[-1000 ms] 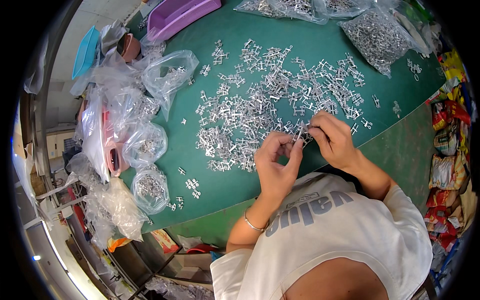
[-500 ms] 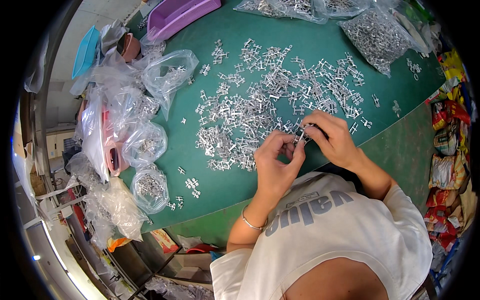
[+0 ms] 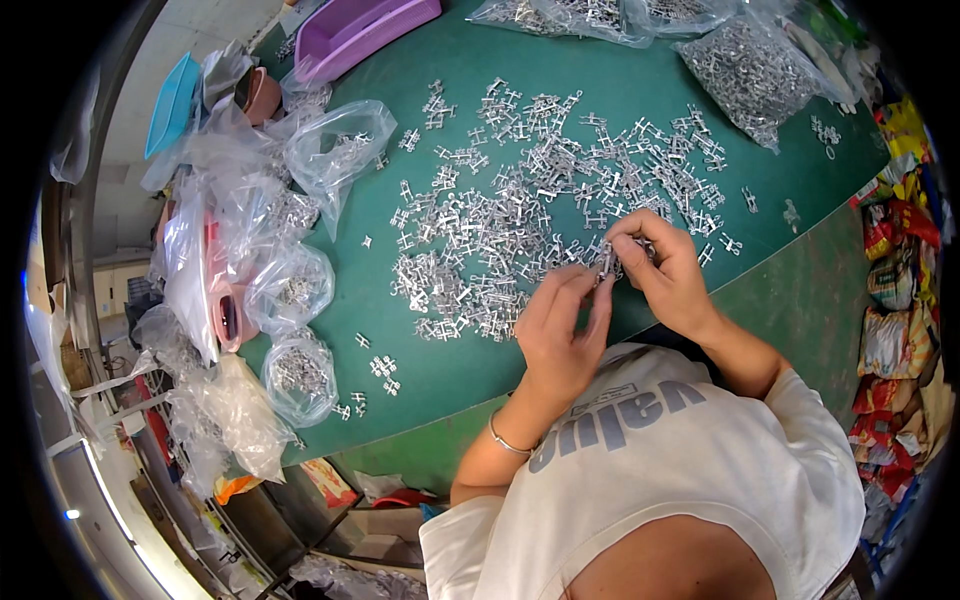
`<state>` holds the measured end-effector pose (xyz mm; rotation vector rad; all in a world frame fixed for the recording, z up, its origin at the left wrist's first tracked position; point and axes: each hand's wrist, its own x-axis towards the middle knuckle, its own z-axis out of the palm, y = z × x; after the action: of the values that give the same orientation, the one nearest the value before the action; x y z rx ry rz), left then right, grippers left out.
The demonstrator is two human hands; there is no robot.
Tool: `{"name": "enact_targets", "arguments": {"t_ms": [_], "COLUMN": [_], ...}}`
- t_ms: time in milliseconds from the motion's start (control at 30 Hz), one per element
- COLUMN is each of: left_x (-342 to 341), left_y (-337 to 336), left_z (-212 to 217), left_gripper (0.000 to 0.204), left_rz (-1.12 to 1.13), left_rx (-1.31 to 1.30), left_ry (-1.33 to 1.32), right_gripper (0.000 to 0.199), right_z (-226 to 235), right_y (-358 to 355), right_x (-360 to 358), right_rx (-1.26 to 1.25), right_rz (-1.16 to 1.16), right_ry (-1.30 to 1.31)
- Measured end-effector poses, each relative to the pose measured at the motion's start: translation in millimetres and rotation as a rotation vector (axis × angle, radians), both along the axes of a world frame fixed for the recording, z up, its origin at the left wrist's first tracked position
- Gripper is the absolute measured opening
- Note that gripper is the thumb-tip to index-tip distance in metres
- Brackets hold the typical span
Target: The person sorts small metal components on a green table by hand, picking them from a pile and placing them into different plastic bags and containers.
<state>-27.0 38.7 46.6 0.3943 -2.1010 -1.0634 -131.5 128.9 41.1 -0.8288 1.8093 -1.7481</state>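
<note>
Near the front edge of the green table [image 3: 440, 375], my two hands meet over a small silver metal piece [image 3: 606, 264]. My left hand [image 3: 562, 325], with a bracelet on its wrist, pinches it between thumb and fingers. From the other side, the thumb and bent fingers of my right hand [image 3: 662, 275] grip the same piece. Its exact shape is too small and too covered to make out. Just beyond my hands spreads a loose pile of silver metal pieces [image 3: 490, 230], many with crossbars and little rings.
Clear plastic bags of metal pieces [image 3: 300, 370] line the left side, beside a purple basket [image 3: 365, 38] and a blue tray [image 3: 172, 105]. A full bag [image 3: 750, 80] lies at the far right. Several loose pieces [image 3: 384, 370] sit near the left front.
My fingers have shifted on the small metal piece, which stands more upright. The left hand's fingers are straighter, and the right hand has moved slightly. The pile looks the same.
</note>
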Motion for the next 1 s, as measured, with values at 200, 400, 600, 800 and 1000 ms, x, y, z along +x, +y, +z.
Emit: {"name": "enact_targets", "arguments": {"t_ms": [200,400,600,800,1000], "left_x": [0.8,-2.2,-0.5,0.9,4.3], "left_y": [-2.2,-4.3,-11.9,-13.1,-7.1], "left_z": [-6.7,-5.9,-3.8,2.6,4.9], "left_gripper": [0.013,0.008,0.007,0.009,0.010], "left_rz": [-0.061,-0.091,-0.164,-0.191,-0.145], "left_rx": [0.324,0.623,1.058,0.910,0.958], "left_ry": [0.025,0.012,-0.047,-0.154,-0.089], "right_gripper": [0.010,0.007,0.008,0.009,0.007], "right_z": [-1.3,-0.2,-6.6,-5.6,-2.8], "right_y": [0.0,1.1,0.1,3.8,6.4], "right_x": [3.1,6.7,7.2,-1.6,3.9], "right_rx": [-0.045,0.023,-0.047,-0.095,-0.096], "right_rz": [-0.116,-0.150,-0.126,0.055,-0.008], "right_ry": [0.183,0.173,0.202,-0.242,-0.177]}}
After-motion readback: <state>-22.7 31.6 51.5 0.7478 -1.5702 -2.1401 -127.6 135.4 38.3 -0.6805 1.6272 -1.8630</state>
